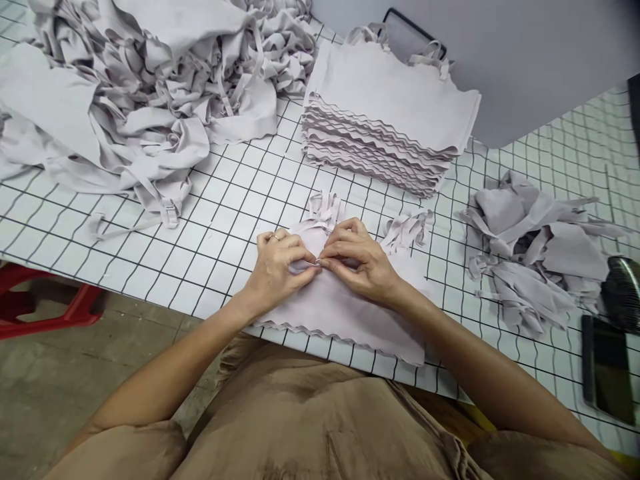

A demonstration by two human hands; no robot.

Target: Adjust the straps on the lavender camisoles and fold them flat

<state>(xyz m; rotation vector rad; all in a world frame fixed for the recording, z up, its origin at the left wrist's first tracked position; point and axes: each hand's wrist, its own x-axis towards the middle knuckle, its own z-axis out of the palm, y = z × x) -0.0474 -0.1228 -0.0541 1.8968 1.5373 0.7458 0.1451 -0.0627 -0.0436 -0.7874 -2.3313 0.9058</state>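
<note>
The left hand (275, 270) and right hand (364, 261) meet at their fingertips, both pinching one tiny light piece (318, 262), too small to identify; it could slip if either pinch loosened, or twist if the two pulled unevenly; the pale fabric (345, 313) lies under the hands on the tabletop (225, 200), spreading towards five o'clock; its strap bunches (325, 211) sit at twelve and two o'clock.

Pinched piece (318, 262) too small to identify, red stool (83, 308) and cloth pile (150, 87) cut off
</note>
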